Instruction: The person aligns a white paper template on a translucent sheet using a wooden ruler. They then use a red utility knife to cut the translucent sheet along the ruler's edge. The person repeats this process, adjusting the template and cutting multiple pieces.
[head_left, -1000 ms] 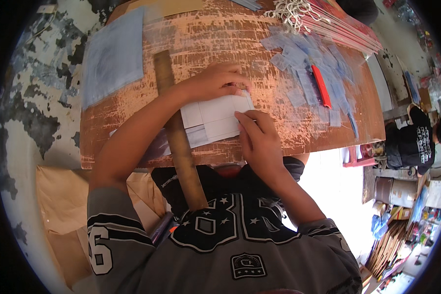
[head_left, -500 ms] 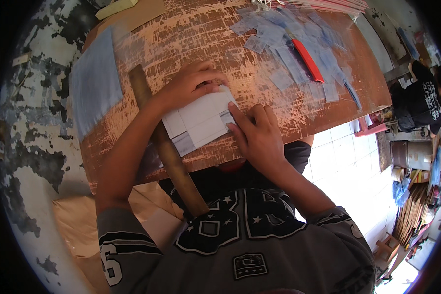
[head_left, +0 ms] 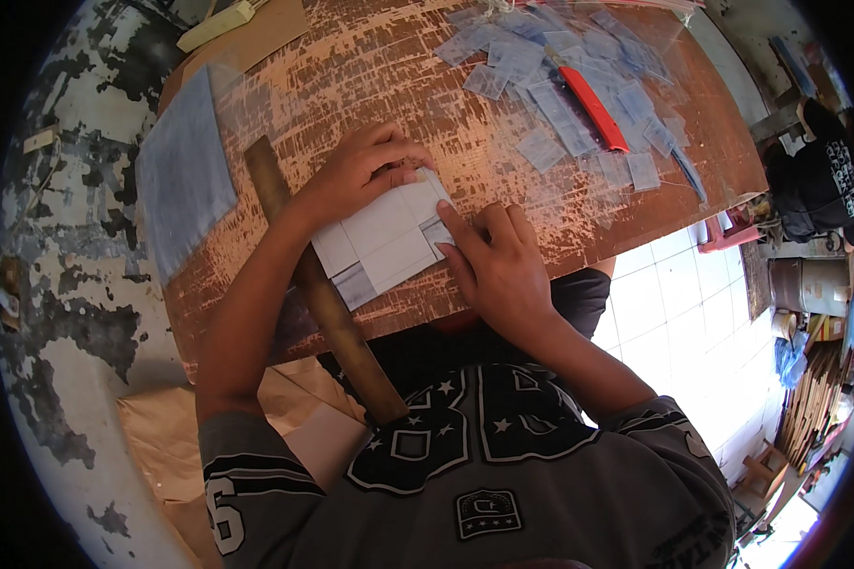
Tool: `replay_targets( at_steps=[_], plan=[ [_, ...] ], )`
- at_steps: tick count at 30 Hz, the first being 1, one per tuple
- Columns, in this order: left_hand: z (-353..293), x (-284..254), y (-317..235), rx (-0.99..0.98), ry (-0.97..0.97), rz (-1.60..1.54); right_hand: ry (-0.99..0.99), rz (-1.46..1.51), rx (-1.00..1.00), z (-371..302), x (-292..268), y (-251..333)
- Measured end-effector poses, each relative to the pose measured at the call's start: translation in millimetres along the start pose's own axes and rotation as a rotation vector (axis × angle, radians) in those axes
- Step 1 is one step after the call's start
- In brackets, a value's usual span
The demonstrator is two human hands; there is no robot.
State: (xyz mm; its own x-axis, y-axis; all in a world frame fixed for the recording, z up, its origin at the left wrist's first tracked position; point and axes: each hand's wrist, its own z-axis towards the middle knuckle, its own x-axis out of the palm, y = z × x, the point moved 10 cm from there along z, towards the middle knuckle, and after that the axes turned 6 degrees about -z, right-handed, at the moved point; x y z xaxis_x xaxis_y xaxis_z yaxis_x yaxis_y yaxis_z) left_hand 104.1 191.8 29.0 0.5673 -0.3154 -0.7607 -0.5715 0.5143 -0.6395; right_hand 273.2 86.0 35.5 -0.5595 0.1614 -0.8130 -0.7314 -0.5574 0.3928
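Note:
A white card template (head_left: 389, 237) with ruled lines and cut-out corners lies on the worn table, with pieces of clear bluish plastic (head_left: 355, 285) showing at its notches. My left hand (head_left: 370, 171) is closed over the card's far edge, fingers curled and tips pressed down near its upper corner. At the card's right edge, the thumb and index finger of my right hand (head_left: 498, 266) close on the notch and the plastic there. Under my left forearm a long wooden strip (head_left: 327, 299) runs from the tabletop past the near edge to my shirt.
A red-handled cutter (head_left: 593, 109) rests on a scattered pile of clear plastic pieces (head_left: 560, 114) at the far right. A larger plastic sheet (head_left: 185, 175) lies at the left. Brown paper (head_left: 176, 417) sits below the table, and another person (head_left: 816, 185) is off to the right.
The whole view has shifted slightly. My hands stay at the card with nearly the same grip, and the plastic at the right notch shows a little more plainly.

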Motion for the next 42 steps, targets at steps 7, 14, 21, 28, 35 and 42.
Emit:
replay_targets(
  at_steps=[7, 14, 21, 28, 35, 42],
  plan=[
    [-1.7, -0.8, -2.3, 0.039, -0.007, 0.017, 0.006, 0.013, 0.004, 2.6, -1.9, 0.9],
    [-4.0, -1.6, -5.0, 0.045, -0.027, -0.016, -0.03, -0.129, -0.124, 21.8, -13.7, 19.6],
    [-2.4, -0.5, -7.8, 0.145, -0.051, 0.007, 0.094, -0.236, -0.358, 51.9, 6.7, 39.0],
    [-3.8, 1.9, -5.9, 0.243, -0.117, 0.06, 0.166, -0.379, -0.537, 54.9, 16.9, 69.4],
    [-1.9, 2.4, -3.7, 0.316, -0.158, -0.007, 0.286, -0.664, -0.633, 50.8, 42.5, 87.5],
    [-0.8, 4.9, 0.1, 0.268, -0.133, 0.002, 0.398, -0.725, -0.734, 51.6, 57.4, 102.6]
  ],
)
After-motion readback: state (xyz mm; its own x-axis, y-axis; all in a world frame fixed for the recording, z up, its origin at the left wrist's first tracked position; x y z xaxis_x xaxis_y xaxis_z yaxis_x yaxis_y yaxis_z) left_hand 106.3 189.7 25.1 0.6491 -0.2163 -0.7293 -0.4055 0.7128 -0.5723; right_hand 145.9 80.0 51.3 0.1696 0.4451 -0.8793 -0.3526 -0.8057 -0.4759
